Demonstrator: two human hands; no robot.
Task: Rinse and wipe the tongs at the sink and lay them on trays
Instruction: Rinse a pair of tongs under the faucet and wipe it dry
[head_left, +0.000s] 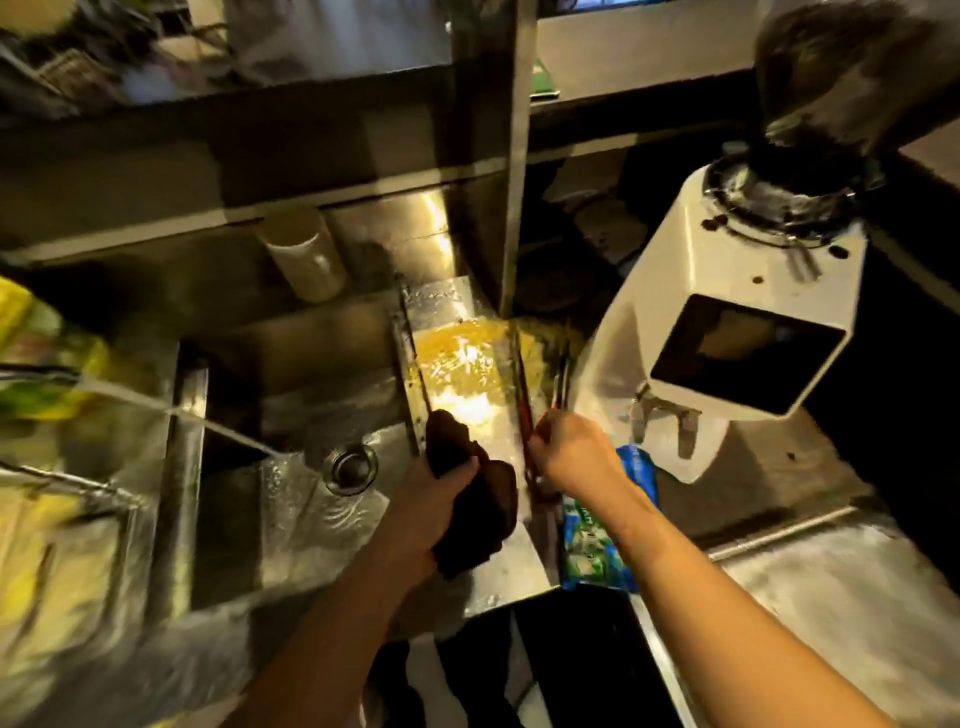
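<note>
Water is running in a thin stream (218, 423) into the steel sink (291, 499), so rinsing looks either underway or just finished; hard to say which.

Left hand (434, 501) is gripping a dark cloth (475, 512), fingers curled round it, holding it over the sink's right rim. Wiping looks like the step in hand, though cloth and tongs are not clearly touching.

Right hand (574, 454) is closing its grip on the tongs (530, 426), pinching them near one end. They are lying lengthwise along the right edge of a shiny metal tray (441, 301) bridging the sink rim, with yellow reflections or residue on it.

Tongs are showing as a thin dark pair of arms with a red tint; motion blur is hiding detail, so cannot tell if they are wet or clean. A second slim utensil (561, 379) may be lying just beside them.

Judgement: mid-task. Wiping and final laying-down are still to be done.

A white grinder (727, 332) is standing on the table to the right, a blue-green packet (597, 535) near the right wrist.
</note>
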